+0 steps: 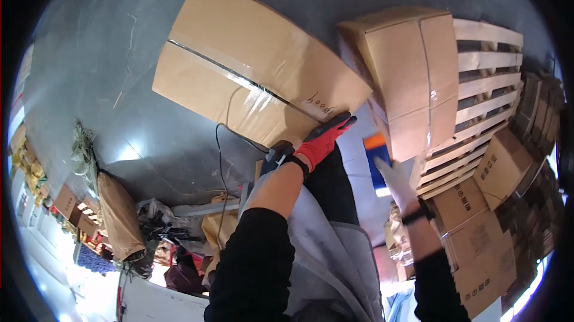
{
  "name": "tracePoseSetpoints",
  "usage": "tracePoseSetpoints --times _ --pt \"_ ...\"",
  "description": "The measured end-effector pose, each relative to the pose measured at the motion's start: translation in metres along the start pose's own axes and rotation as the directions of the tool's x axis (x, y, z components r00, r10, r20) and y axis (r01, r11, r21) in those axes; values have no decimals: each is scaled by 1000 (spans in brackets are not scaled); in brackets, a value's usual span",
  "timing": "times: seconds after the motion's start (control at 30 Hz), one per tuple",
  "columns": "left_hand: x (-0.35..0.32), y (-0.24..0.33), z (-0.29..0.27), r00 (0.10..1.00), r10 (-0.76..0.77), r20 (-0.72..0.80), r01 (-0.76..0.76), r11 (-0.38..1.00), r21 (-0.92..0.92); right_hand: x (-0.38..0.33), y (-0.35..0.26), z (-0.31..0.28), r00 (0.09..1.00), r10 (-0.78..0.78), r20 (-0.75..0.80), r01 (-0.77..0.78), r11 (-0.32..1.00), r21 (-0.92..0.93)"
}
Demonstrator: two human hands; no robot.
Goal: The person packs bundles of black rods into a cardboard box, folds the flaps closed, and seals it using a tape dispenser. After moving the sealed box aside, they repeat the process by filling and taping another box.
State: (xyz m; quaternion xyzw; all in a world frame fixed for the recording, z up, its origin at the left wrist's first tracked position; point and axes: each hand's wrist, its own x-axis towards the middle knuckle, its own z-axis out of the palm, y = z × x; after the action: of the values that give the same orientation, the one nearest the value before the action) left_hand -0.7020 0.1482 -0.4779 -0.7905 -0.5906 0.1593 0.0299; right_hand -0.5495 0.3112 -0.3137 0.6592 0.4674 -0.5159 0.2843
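My left hand, in a red glove with black-coated fingers, rests stretched out on the near right corner of a large taped cardboard carton. It is open and grips nothing visible. The carton lies at an angle on the grey floor, with handwriting near that corner. My right hand, in a white glove, hangs lower right beside a flat blue, orange and white object. Its fingers are blurred and overlap that object's edge, so I cannot see whether they hold it. A second taped carton stands to the right, its side close to the first.
A wooden pallet lies beyond the second carton. Stacked cartons are at the lower right. A thin black cable runs near my left arm. On the left, a tall brown wrapped bundle leans beside dark plastic bags.
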Motion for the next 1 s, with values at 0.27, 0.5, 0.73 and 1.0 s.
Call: tracePoseSetpoints --times 0.27,0.5,0.73,1.0 --pt "18 -45 -61 970 -239 43 171 547 -820 -41 29 -136 942 -216 -257 221 975 -10" --pt "-19 -121 -29 651 -744 151 611 394 -687 73 -22 -119 675 -706 -216 102 379 -920" --pt "-65 -222 22 251 -968 16 893 225 -390 141 36 -145 700 -648 -298 329 665 -671" --pt "67 24 -120 -640 -242 730 -456 -644 -614 108 5 -127 725 -659 -202 459 680 -572"
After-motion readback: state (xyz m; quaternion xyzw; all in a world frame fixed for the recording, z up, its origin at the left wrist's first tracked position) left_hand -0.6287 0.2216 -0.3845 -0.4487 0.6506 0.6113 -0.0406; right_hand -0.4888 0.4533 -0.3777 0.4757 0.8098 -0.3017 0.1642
